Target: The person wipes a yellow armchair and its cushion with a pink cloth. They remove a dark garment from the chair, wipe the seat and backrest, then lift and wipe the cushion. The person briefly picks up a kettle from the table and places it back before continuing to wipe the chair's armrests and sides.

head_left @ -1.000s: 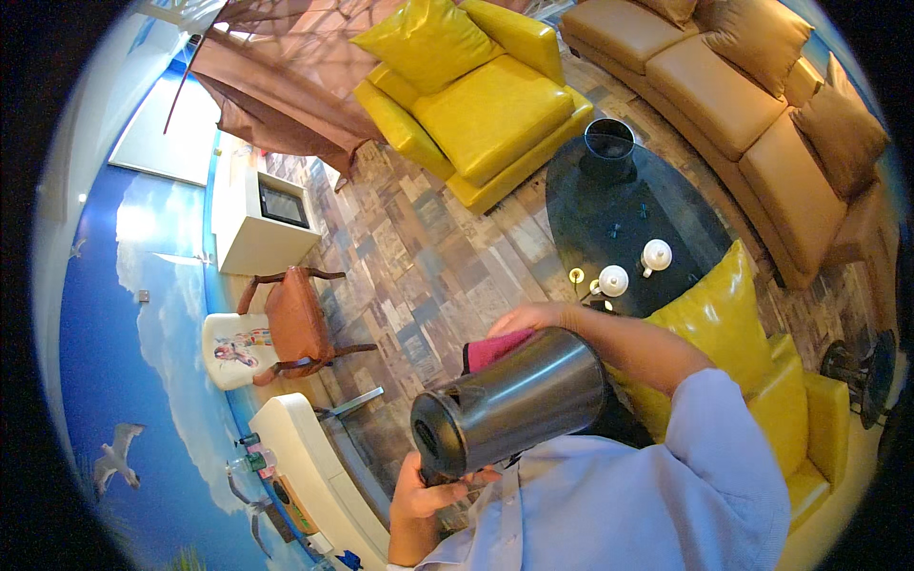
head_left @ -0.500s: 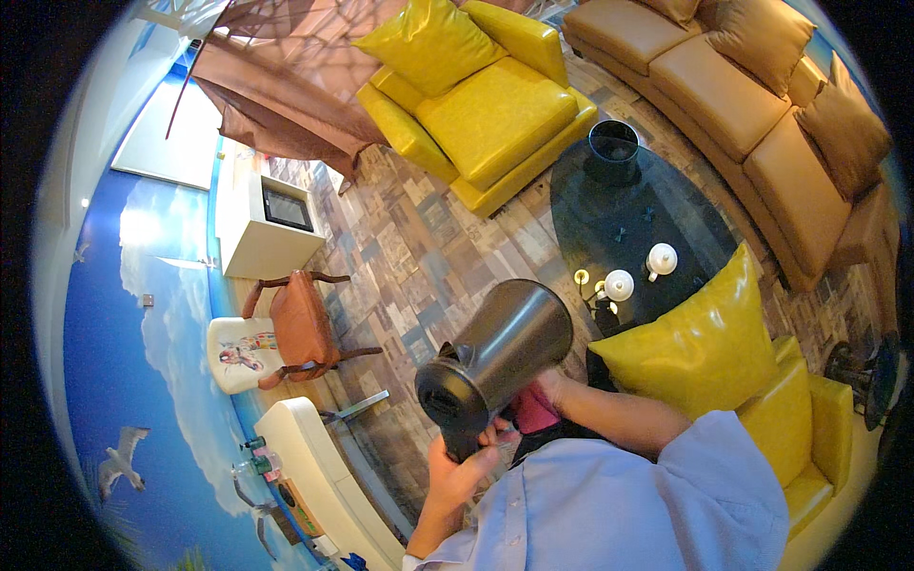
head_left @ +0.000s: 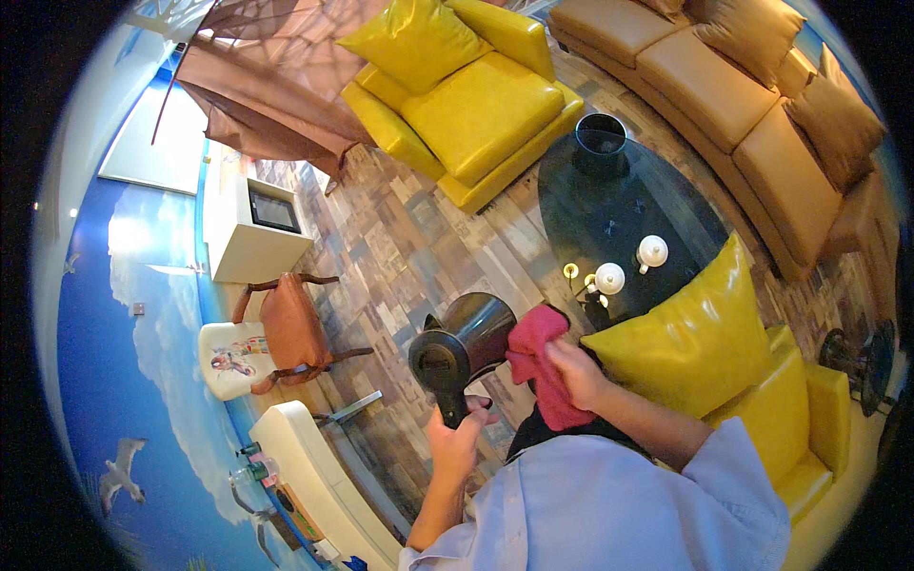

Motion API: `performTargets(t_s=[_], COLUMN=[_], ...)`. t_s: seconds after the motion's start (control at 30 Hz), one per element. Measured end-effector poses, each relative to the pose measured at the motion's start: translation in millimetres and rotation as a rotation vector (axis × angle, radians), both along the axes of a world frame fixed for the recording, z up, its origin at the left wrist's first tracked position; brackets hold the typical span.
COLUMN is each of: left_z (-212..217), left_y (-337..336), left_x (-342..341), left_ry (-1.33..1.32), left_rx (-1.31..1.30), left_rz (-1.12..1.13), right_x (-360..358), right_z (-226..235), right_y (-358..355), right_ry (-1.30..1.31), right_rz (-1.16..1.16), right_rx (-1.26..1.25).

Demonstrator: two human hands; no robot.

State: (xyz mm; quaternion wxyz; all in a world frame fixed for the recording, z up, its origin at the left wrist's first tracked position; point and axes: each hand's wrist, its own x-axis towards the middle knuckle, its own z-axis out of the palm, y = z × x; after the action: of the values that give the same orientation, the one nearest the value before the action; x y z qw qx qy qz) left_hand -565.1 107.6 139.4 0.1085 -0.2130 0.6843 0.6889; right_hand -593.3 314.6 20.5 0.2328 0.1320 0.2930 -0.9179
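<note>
A dark electric kettle [head_left: 484, 325] with a black lid and handle is held up in front of me, tilted so its base points away to the right. Wrapped round its handle is my left hand [head_left: 455, 436]. My right hand [head_left: 577, 375] grips a crumpled red cloth [head_left: 552, 388], which is bunched up beside the kettle's lower end. Whether the cloth touches the kettle I cannot tell. Below both hands is the patchwork wood-look floor [head_left: 419, 252].
A dark oval glass table [head_left: 657, 200] ahead right bears two white lidded cups and a black bin-like container [head_left: 601, 135]. Yellow armchairs [head_left: 486, 114] stand far and near right, a brown sofa [head_left: 705, 86] behind. To the left are a wooden chair [head_left: 297, 322] and a cream counter [head_left: 309, 466].
The kettle has swung so its base is farther from me and lower. My right hand has come out from under it with the red cloth, now in plain sight.
</note>
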Motion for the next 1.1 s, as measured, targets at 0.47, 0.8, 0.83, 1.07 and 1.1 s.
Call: performTargets(t_s=[0.47, 0.8, 0.83, 1.07, 1.1], left_z=[-8.7, -6.0, -8.4, -35.2, -37.3], left_y=[6.9, 35.5, 41.0, 78.2, 83.2], left_x=[-9.5, -11.1, -14.8, -52.7, -61.5], left_ry=[-0.173, -0.172, -0.174, -0.206, -0.202], left_rx=[0.016, -0.116, -0.100, -0.017, -0.011], left_rz=[-0.138, -0.367, -0.358, -0.320, -0.309], right_x=[-23.3, -52.0, -50.0, -9.8, -8.5], right_z=[57.4, -7.3, -2.6, 10.3, 1.2], right_y=[-28.0, 13.5, 16.7, 30.9, 35.0], right_ry=[0.657, 0.471, 0.441, 0.296, 0.256], right_rz=[-0.280, -0.302, -0.311, -0.522, -0.510], right_rx=[0.836, 0.884, 0.850, 0.973, 0.966])
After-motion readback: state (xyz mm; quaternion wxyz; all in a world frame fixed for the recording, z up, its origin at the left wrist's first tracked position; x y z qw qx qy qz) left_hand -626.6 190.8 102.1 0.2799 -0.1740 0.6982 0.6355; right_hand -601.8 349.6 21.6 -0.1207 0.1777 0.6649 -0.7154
